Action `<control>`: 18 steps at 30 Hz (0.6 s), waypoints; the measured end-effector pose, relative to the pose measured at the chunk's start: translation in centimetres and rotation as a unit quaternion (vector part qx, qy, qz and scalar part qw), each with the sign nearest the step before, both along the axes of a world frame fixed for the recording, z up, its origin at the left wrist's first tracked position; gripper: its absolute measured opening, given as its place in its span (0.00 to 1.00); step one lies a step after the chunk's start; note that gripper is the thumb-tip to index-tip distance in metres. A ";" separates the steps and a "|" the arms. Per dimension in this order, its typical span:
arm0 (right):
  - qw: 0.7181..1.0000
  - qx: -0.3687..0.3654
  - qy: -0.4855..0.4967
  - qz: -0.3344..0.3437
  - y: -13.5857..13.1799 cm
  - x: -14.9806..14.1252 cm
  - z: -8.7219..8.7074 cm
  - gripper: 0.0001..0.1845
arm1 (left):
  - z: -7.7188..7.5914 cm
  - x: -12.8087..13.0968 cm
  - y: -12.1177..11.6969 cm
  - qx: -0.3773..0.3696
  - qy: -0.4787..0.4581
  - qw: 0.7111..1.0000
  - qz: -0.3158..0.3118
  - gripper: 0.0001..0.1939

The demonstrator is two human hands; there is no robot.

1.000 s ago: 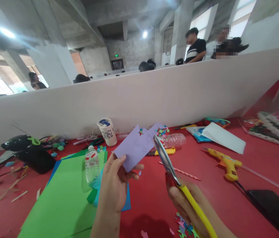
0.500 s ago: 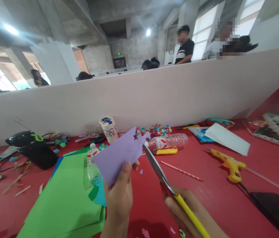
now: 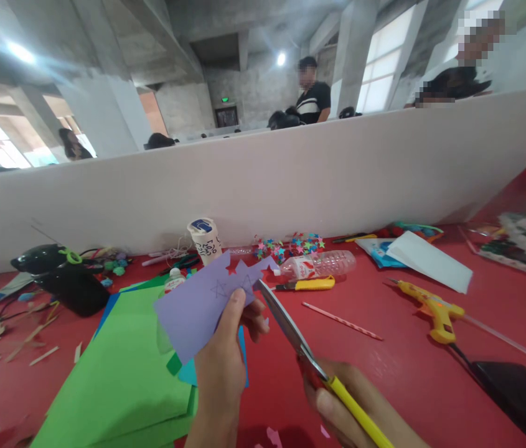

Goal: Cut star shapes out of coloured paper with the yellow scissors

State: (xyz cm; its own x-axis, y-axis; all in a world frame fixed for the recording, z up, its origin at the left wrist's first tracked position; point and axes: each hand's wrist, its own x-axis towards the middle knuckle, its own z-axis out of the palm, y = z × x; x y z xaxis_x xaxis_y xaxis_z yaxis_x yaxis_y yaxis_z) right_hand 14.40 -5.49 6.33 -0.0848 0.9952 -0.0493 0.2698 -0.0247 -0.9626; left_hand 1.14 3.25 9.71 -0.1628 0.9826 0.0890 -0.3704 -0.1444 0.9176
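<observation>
My left hand (image 3: 225, 348) pinches a sheet of purple paper (image 3: 192, 311) between thumb and fingers. Star outlines are drawn on the paper, and its upper right edge is cut jagged. In my right hand (image 3: 337, 392) are scissors (image 3: 297, 339) with a yellow handle. Their blades look nearly together, and the tips are close to the paper's right edge; whether they touch it I cannot tell. Green paper sheets (image 3: 117, 367) lie to the left, under my left wrist. Behind the purple paper, a small plastic bottle (image 3: 176, 278) is mostly hidden.
Beyond my hands lie a clear plastic bottle (image 3: 323, 266), a yellow utility knife (image 3: 314, 284), small colored stars (image 3: 286, 246) and a striped pencil (image 3: 342, 320). A yellow glue gun (image 3: 435, 308) is at right, a black container (image 3: 64, 280) at left. A white partition (image 3: 263, 180) closes off the back.
The purple paper has turned and shifted left and slightly down, so its drawn stars now show. The scissors stay near its right edge, slightly further left. A person in the background moved left.
</observation>
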 end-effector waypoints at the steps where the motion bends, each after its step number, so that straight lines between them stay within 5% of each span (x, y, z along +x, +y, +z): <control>1: 1.000 0.001 -0.006 -0.004 -0.2 0.0 0.3 0.32 | 0.3 0.1 -0.1 0.001 -0.005 1.000 -0.016 0.07; 10: 0.997 -0.032 0.008 0.064 0.5 1.0 -0.5 0.32 | 1.4 0.2 -0.2 -0.003 0.008 1.000 -0.009 0.12; 18: 0.997 -0.065 -0.027 0.011 -1.1 1.6 -1.0 0.28 | 1.4 -0.1 0.3 -0.012 -0.025 1.000 -0.014 0.09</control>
State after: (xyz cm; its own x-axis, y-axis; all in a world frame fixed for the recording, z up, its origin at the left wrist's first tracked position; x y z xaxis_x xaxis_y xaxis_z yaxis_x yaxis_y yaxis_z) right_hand 15.95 -6.54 5.36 -0.1008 0.9780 -0.1827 0.3236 -0.1415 -0.9356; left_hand 1.00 3.59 11.07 -0.1395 0.9885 0.0578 -0.4195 -0.1119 0.9009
